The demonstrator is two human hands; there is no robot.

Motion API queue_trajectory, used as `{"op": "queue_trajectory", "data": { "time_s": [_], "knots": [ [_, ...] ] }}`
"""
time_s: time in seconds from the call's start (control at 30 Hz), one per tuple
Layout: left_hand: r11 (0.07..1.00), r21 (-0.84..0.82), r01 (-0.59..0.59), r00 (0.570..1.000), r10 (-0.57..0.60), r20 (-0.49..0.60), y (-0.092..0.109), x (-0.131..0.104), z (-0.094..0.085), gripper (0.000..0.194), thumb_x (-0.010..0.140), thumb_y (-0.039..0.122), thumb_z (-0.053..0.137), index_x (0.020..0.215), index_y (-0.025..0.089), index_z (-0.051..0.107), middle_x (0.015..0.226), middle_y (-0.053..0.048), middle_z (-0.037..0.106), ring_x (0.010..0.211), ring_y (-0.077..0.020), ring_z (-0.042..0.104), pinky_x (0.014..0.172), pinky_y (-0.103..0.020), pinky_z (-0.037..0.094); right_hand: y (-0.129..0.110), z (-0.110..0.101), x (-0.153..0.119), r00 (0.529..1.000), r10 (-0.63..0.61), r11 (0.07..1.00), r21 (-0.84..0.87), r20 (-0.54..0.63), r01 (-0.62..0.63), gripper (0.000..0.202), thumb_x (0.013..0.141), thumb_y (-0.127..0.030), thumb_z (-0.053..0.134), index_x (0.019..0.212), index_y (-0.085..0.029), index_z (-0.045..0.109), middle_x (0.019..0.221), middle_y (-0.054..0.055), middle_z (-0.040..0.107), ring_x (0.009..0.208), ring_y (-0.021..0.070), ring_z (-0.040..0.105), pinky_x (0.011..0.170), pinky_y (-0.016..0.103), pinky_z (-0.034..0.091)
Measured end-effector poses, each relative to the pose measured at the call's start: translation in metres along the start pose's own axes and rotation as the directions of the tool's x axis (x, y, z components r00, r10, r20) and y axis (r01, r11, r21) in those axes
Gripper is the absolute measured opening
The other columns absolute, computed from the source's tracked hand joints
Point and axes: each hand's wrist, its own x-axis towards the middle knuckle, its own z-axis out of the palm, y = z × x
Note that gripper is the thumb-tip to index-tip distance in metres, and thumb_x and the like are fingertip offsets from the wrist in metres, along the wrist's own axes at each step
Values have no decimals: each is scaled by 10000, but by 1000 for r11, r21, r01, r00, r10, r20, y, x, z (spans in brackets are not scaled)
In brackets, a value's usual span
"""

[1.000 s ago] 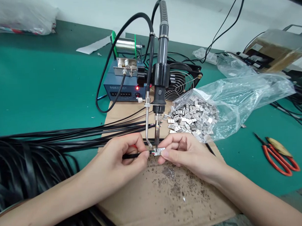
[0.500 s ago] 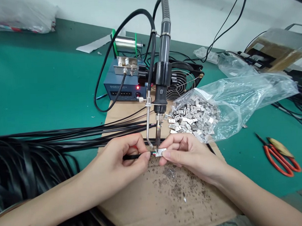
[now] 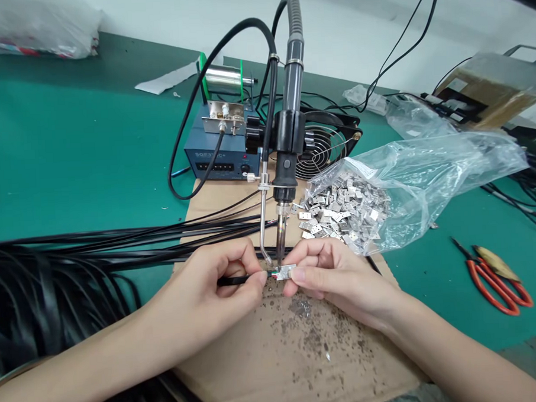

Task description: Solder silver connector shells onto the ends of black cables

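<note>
Between thumb and forefinger, my left hand [image 3: 231, 279] pinches a black cable [image 3: 233, 281] close to its stripped end, where thin coloured wires show. My right hand [image 3: 328, 272] grips a small silver USB connector [image 3: 286, 272] by its right end. The wires meet the connector's left end, right beneath the tip of a soldering iron [image 3: 281, 236] fixed upright in a holder. Whether the tip touches the joint I cannot tell. A thin metal solder feed tube [image 3: 263, 225] ends just left of the tip.
Behind stand a blue solder feeder box [image 3: 215, 153], a solder spool [image 3: 222, 77] and a fan [image 3: 321, 145]. A clear bag [image 3: 435, 176] spills several silver connectors [image 3: 339, 207]. Red-handled cutters [image 3: 497, 280] lie at right, bundled black cables [image 3: 41, 294] at left. Specks dot the cardboard [image 3: 257, 367].
The red light on the feeder box has gone from bright to dim. The connector has shifted very slightly to the right and tilted a little; both hands keep their grip.
</note>
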Motion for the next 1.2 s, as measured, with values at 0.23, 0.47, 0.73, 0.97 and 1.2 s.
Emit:
{"op": "queue_trajectory", "data": {
  "time_s": [0.23, 0.47, 0.73, 0.97, 1.2],
  "knots": [
    [990, 137, 34, 999, -29, -40, -4, 1, -1, 164, 749, 307, 570, 633, 203, 519, 519, 85, 463, 503, -79, 364, 437, -129, 273, -1, 3, 1, 998, 1, 1000, -24, -56, -2, 129, 709, -186, 841, 751, -181, 719, 643, 0, 762, 490, 71, 602, 530, 202, 459],
    [993, 107, 53, 998, -48, -43, -1, 2, -1, 156, 754, 313, 582, 655, 198, 545, 552, 74, 531, 539, -80, 412, 486, -134, 319, 0, 1, 1, 999, -16, 999, -37, -44, 14, 124, 719, -201, 838, 761, -185, 723, 652, 5, 765, 495, 79, 604, 513, 208, 452],
    [1000, -8, -22, 1000, 22, -9, -3, 2, 0, 155, 765, 265, 585, 643, 188, 527, 514, 91, 482, 477, -54, 327, 420, -98, 244, -1, 0, -1, 1000, -26, 1000, -2, 6, 26, 95, 736, -211, 827, 780, -184, 748, 652, 12, 775, 505, 66, 592, 479, 178, 393],
    [994, 110, -2, 998, 9, -56, -7, 3, -2, 162, 741, 299, 589, 622, 192, 559, 517, 81, 505, 497, -65, 393, 448, -111, 309, 0, 1, 1, 999, 5, 1000, -16, -46, -6, 98, 727, -173, 824, 756, -185, 731, 640, -1, 771, 458, 42, 549, 450, 165, 364],
    [989, 142, 36, 999, -30, -44, -8, 4, -2, 164, 767, 335, 585, 657, 213, 581, 564, 66, 572, 547, -89, 492, 499, -138, 392, -4, 5, 0, 997, -5, 996, -84, -72, -2, 110, 715, -159, 815, 753, -172, 712, 631, 0, 756, 468, 58, 554, 458, 186, 368]
  ]
}}
